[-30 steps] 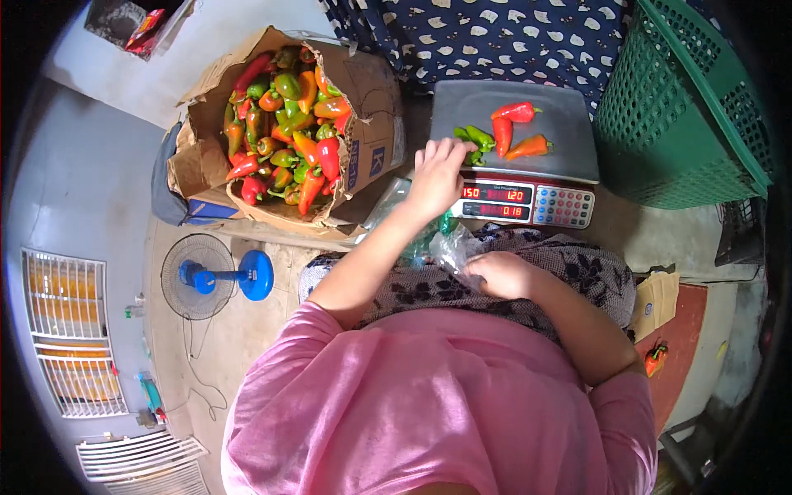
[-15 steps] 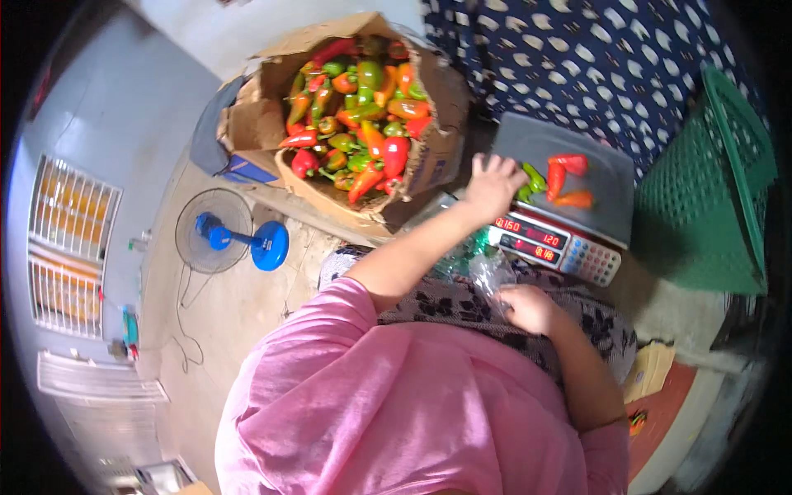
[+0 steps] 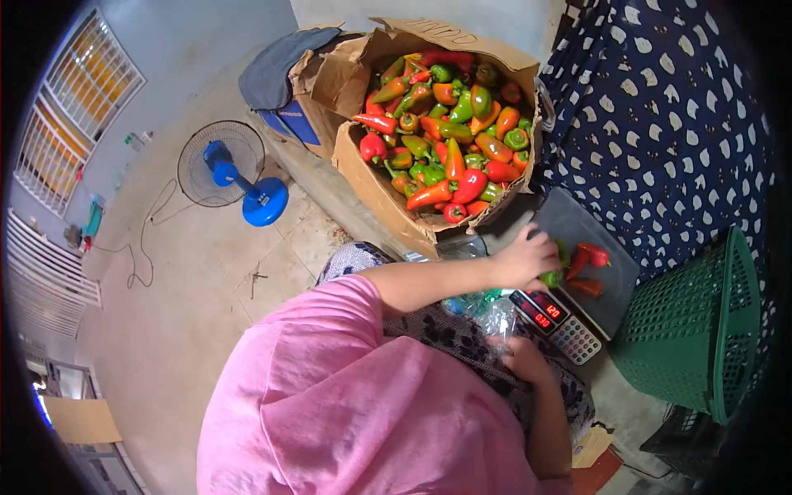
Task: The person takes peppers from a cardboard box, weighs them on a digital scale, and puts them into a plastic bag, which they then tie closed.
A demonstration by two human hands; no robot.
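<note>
My left hand (image 3: 532, 257) is on the scale's plate, its fingers curved around a green pepper (image 3: 551, 276); another green one is partly behind them. Red peppers (image 3: 596, 254) and an orange one (image 3: 586, 286) lie beside it on the metal plate (image 3: 619, 305) of a digital scale (image 3: 557, 328) with a lit display. Lower down, my right hand (image 3: 516, 355) is closed on a crinkled clear plastic bag (image 3: 501, 320) over my patterned lap. A torn cardboard box (image 3: 379, 190) heaped with red, orange and green peppers sits up and left of the scale.
A green perforated basket (image 3: 672, 346) stands right of the scale, by a dark patterned cloth (image 3: 652, 115). A blue fan (image 3: 264, 202) with a cord stands on the tiled floor (image 3: 181, 346). A grey cloth (image 3: 280, 70) drapes beside the box; barred windows (image 3: 91, 87) are at left.
My view has swung rightward, bringing the scale lower in the picture. My left hand's fingers, spread beside the green peppers half a second ago, are now curled over one. My right hand still holds the bag.
</note>
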